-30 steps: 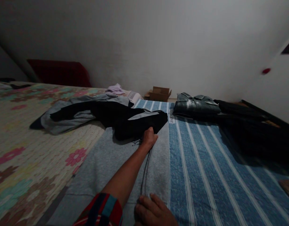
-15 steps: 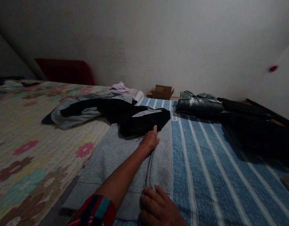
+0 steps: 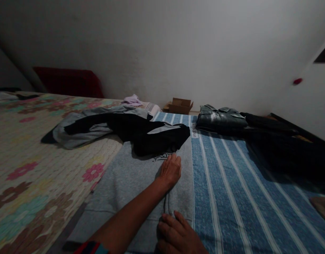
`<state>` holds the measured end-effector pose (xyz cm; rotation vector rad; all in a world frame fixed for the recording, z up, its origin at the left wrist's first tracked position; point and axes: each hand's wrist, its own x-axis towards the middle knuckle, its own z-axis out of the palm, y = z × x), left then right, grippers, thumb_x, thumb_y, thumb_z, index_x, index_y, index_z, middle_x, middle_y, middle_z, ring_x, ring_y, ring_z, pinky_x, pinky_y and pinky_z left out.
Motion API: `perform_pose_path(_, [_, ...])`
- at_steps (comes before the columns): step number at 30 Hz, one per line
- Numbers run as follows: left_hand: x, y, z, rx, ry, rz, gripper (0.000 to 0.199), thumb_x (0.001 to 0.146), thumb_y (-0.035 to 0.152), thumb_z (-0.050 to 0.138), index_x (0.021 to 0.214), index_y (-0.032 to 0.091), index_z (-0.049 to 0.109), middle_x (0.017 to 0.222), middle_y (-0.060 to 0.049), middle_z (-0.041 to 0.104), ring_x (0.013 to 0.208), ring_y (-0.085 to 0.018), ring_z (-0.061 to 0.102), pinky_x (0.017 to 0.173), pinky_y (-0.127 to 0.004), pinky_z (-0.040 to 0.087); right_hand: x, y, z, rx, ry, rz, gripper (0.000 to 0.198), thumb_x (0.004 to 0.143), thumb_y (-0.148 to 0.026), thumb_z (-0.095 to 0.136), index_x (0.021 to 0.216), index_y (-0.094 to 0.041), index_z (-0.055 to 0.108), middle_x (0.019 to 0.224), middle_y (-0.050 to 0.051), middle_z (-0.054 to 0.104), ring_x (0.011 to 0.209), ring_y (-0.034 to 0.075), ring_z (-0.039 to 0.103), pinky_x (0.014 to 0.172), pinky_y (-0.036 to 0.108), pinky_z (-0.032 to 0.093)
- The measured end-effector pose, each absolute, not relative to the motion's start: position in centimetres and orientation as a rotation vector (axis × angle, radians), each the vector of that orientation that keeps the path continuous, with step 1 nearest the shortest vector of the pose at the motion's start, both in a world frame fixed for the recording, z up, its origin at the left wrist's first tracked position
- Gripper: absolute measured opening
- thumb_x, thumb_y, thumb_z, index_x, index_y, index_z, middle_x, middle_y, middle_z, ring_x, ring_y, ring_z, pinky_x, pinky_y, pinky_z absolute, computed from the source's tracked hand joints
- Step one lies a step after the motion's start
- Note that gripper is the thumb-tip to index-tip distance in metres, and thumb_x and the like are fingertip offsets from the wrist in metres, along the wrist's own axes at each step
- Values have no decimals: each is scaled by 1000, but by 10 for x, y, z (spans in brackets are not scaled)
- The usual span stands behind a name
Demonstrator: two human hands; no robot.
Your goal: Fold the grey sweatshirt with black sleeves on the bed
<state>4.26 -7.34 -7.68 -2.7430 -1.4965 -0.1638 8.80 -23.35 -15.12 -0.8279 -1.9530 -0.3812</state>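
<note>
A grey and black sweatshirt [image 3: 120, 180] lies stretched over the bed, its grey body toward me and its black upper part [image 3: 157, 141] folded across, with some dark lettering showing. My left hand [image 3: 171, 171] reaches across the grey body. Its fingers are curled together on the cloth just below the black part, and the fingertips are partly hidden. Nearer to me, my right hand [image 3: 181, 233] rests palm down on the lower right part of the sweatshirt, beside a dark crease line. Its fingers are stretched out with the thumb apart.
A blue striped cloth [image 3: 215, 169] lies under the right side, beside a flowered bedspread [image 3: 46, 155]. Folded denim clothing [image 3: 220, 118] and dark garments [image 3: 281, 151] lie at the right. A cardboard box [image 3: 181, 106] and a lilac cloth [image 3: 133, 100] are by the wall.
My left hand has drawn back toward me from the black part, its pointing finger now curled in. More of the lettering shows. My right hand has stayed nearly in place.
</note>
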Motion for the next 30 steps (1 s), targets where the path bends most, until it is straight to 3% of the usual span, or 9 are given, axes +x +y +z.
perform_pose_path(13, [35,-75,-89,-2733,-1404,-135,22,89,14,39,101,15,57,118,-14,57,110,-27,51,87,-39,42,108,-235,-145,-823,-2023,-476,12,92,-24,50,89,-21,61,100,3,69,109,17,59,96,34,47])
perform_pose_path(19, [32,-78,-91,-2762,-1295,-148,29,86,6,39,109,9,57,137,-19,45,130,-29,38,99,-39,37,120,-244,-146,-866,-2081,-509,11,91,-20,51,89,-20,62,99,5,70,107,18,61,95,34,48])
perform_pose_path(25, [24,-87,-95,-2874,-1190,-149,41,82,2,39,119,13,54,139,-15,46,133,-25,35,104,-40,33,131,-248,-147,-895,-2072,-570,14,90,-15,51,87,-22,62,98,1,71,100,16,65,92,30,51])
perform_pose_path(30, [18,-88,-94,-2950,-1206,-114,38,87,6,37,121,12,53,136,-14,50,131,-25,38,104,-42,35,129,-244,-153,-887,-2073,-638,14,89,-14,51,86,-22,62,95,0,71,97,14,66,92,28,50])
